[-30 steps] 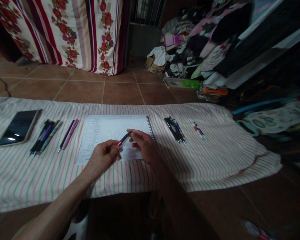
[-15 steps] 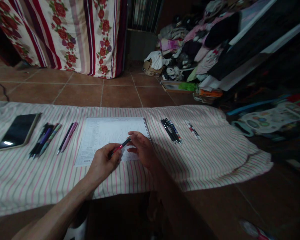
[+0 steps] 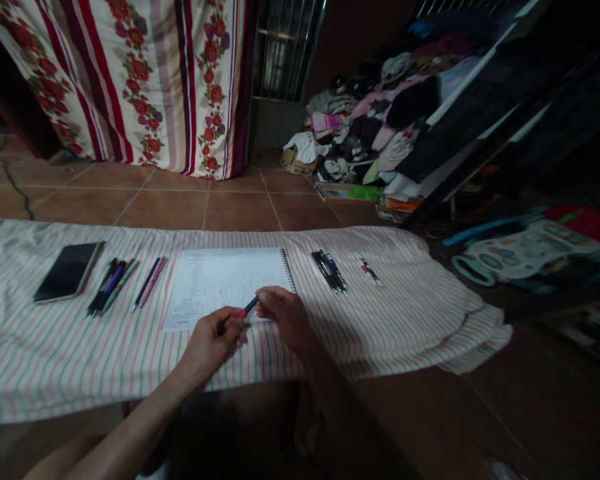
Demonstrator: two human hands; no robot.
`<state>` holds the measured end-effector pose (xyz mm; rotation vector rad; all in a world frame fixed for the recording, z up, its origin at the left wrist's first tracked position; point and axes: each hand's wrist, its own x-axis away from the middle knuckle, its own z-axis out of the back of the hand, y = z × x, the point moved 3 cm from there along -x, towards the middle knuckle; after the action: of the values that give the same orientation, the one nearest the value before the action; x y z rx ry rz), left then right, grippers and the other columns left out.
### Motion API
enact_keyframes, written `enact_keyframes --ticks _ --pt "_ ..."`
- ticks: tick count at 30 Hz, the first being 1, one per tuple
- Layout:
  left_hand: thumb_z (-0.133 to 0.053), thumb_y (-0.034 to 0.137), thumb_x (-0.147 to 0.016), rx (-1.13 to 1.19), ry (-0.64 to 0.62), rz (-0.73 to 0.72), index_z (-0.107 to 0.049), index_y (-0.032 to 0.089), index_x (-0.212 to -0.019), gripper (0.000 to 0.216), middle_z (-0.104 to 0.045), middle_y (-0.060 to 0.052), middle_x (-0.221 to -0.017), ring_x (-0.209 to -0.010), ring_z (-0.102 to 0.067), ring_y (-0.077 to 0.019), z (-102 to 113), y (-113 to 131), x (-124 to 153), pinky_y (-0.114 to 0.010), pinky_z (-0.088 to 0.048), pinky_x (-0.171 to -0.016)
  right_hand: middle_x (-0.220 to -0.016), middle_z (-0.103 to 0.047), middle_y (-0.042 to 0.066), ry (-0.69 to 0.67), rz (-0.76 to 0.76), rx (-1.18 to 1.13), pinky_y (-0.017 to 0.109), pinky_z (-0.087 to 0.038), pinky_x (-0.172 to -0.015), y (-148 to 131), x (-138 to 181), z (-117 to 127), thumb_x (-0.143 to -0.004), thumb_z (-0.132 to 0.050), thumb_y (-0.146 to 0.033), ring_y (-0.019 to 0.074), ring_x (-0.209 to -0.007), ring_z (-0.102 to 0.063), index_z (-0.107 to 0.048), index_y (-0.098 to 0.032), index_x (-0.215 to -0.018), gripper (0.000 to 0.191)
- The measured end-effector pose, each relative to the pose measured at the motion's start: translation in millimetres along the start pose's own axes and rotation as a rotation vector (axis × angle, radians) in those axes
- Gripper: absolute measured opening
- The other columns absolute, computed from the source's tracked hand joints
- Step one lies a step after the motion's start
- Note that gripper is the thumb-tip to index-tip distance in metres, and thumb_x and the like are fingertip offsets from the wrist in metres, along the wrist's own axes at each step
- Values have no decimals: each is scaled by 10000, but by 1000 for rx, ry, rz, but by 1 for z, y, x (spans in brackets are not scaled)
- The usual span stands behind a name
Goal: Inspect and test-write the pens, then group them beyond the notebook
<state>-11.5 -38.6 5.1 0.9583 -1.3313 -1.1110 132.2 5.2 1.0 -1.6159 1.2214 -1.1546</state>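
Between my two hands is a pen (image 3: pixel 251 307) with a dark end and a red-pink part, tilted up to the right. My left hand (image 3: pixel 215 337) is closed around its lower red part. At the upper dark end, the fingers of my right hand (image 3: pixel 283 313) pinch the tip. Both hands are over the near edge of a spiral notebook (image 3: pixel 230 273), whose page has printed text and faint marks. Left of the notebook lie a pink pen and a dark pen (image 3: pixel 149 283) side by side. Several dark pens (image 3: pixel 329 272) lie just right of its spiral.
A striped cloth (image 3: pixel 410 307) covers the table. On the left are a phone (image 3: pixel 67 272) and a bunch of several pens (image 3: pixel 110 287). A white patterned pen (image 3: pixel 369 271) lies at the right. Beyond are a floral curtain (image 3: pixel 150 87) and a heap of clothes (image 3: pixel 365 127).
My right hand's fingers have closed on the pen's dark end; before, they were spread beside it. The head view has shifted slightly, and the pen stays in my left hand.
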Motion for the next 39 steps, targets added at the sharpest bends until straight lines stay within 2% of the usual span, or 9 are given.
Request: enact_keyframes --ticks 6,9,12,16,21,24,30,39 --pt "-543 483 -746 -52 -46 -94 -592 141 -815 352 -555 19 -529 -469 -461 -96 3 18 34 -216 -327 -463 -557 -631 0 28 31 119 240 -508 -542 -21 37 -16 -639 -704 -426 103 -501 -593 -637 -152 -733 297" --pt "-564 510 -714 -43 -56 -61 -589 145 -810 378 -537 30 -514 -453 -455 -100 6 22 60 -215 -321 -447 -533 -631 2 85 31 151 231 -493 -500 -22 64 -26 -631 -697 -419 113 -473 -596 -623 -156 -728 290" --pt "-580 520 -701 -80 -48 -28 -596 152 -846 395 -533 40 -510 -440 -446 -99 11 16 95 -212 -312 -442 -548 -647 8 131 65 167 227 -488 -487 -14 100 -38 -669 -656 -438 126 -478 -613 -622 -167 -759 287" --pt "-591 541 -697 -161 6 -12 -595 152 -896 438 -592 11 -565 -528 -526 -133 23 -1 143 -221 -363 -488 -536 -641 -2 167 55 120 208 -472 -449 5 151 -56 -682 -632 -473 117 -439 -597 -608 -161 -801 334" --pt "-579 600 -682 -155 23 70 -576 155 -894 494 -578 22 -531 -416 -448 -108 31 -16 189 -219 -320 -416 -490 -590 -31 180 109 23 186 -449 -418 24 192 -78 -696 -592 -530 93 -402 -552 -563 -162 -754 374" --pt "-580 610 -675 -135 75 88 -583 152 -878 501 -570 22 -524 -450 -475 -116 34 -13 206 -221 -347 -441 -476 -569 -45 143 117 4 187 -456 -418 29 202 -87 -715 -580 -513 87 -390 -538 -544 -168 -756 350" --pt "-622 614 -624 -140 62 84 -588 135 -884 547 -606 1 -547 -502 -497 -123 35 -3 221 -216 -355 -462 -481 -565 -50 94 151 13 186 -465 -421 25 210 -93 -731 -580 -477 87 -393 -540 -545 -169 -770 313" --pt "-621 591 -638 -104 113 68 -586 140 -900 523 -613 1 -546 -504 -500 -125 31 -11 233 -215 -361 -460 -474 -545 -56 65 180 58 198 -474 -424 27 218 -92 -738 -573 -494 95 -399 -544 -542 -175 -781 324"
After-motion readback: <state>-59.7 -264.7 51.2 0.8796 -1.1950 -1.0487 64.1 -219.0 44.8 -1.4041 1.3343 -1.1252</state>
